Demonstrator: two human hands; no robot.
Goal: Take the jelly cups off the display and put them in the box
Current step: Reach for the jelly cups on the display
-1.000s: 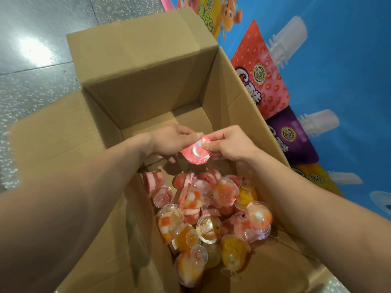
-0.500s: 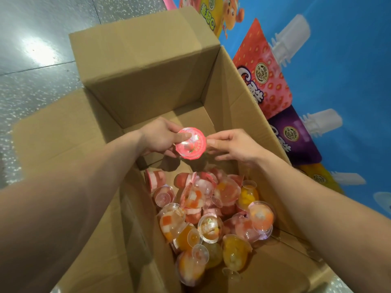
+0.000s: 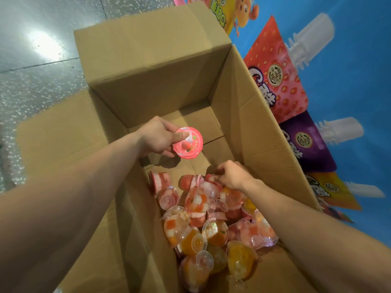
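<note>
An open cardboard box (image 3: pixel 249 106) stands on the floor below me. My left hand (image 3: pixel 156 138) holds a pink-lidded jelly cup (image 3: pixel 188 143) over the bare far part of the box, thumb on the lid. A heap of jelly cups (image 3: pixel 211 220), pink, orange and yellow, several with clear stemmed bases, fills the near part. My right hand (image 3: pixel 230 175) reaches down onto the far edge of the heap, fingers curled around a pink cup (image 3: pixel 208 178) there.
The blue display panel (image 3: pixel 349 85) with printed pouch pictures stands right against the box's right side. Grey speckled floor (image 3: pixel 38 66) lies to the left. The box flaps (image 3: pixel 69 132) stick out at the left and far sides.
My right hand let go of the pink-lidded cup and dropped to the heap. My left hand keeps that cup and has turned its lid up towards me.
</note>
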